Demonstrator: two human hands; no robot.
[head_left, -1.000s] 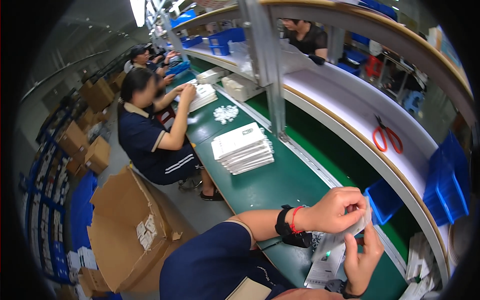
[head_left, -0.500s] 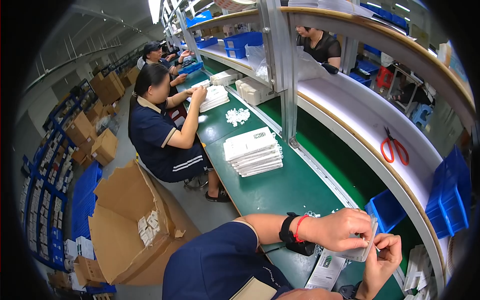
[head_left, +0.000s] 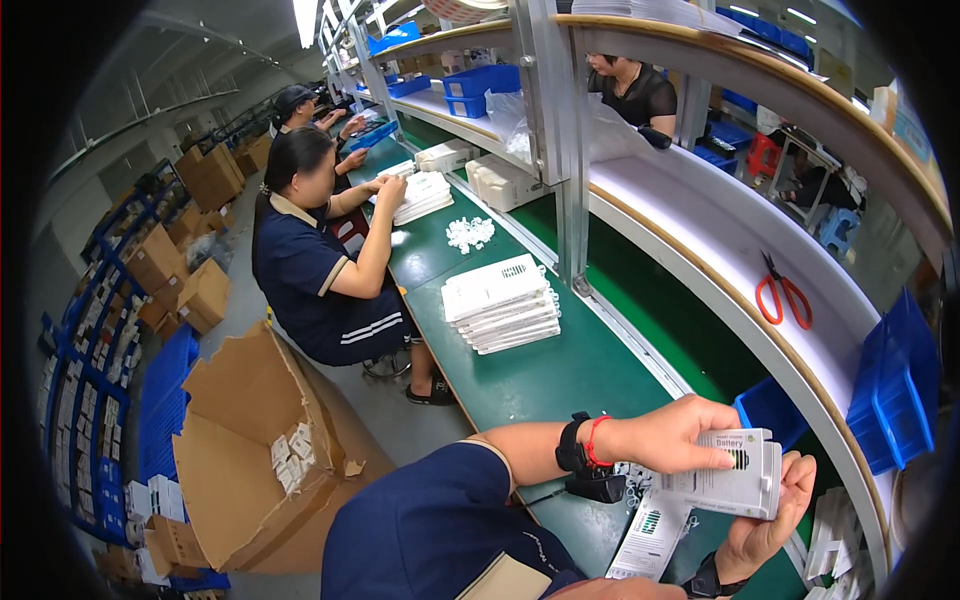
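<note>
In front of me I hold a flat white box (head_left: 722, 480) with dark green stripes, its printed face turned up toward me. My left hand (head_left: 690, 435) grips it from the left, thumb flat on the face and fingers behind. At its right edge, the curled fingers of my right hand (head_left: 768, 525) close on the side, partly hidden by the box. Below, another striped white box (head_left: 640, 545) lies on the green bench (head_left: 590, 385). Small pale plastic rings (head_left: 634, 482) are scattered beside it, near my left wrist.
Farther along the bench stand a stack of white boxes (head_left: 500, 310) and a pile of small white pieces (head_left: 470, 235). A co-worker (head_left: 320, 250) sits beyond. Red-handled pliers (head_left: 783, 295) lie on the shelf above a blue bin (head_left: 772, 412). An open carton (head_left: 240, 450) stands left.
The box has turned from nearly edge-on to face-up in my hands. My right hand's fingers have moved from a pinch at its edge to curl against its right side.
</note>
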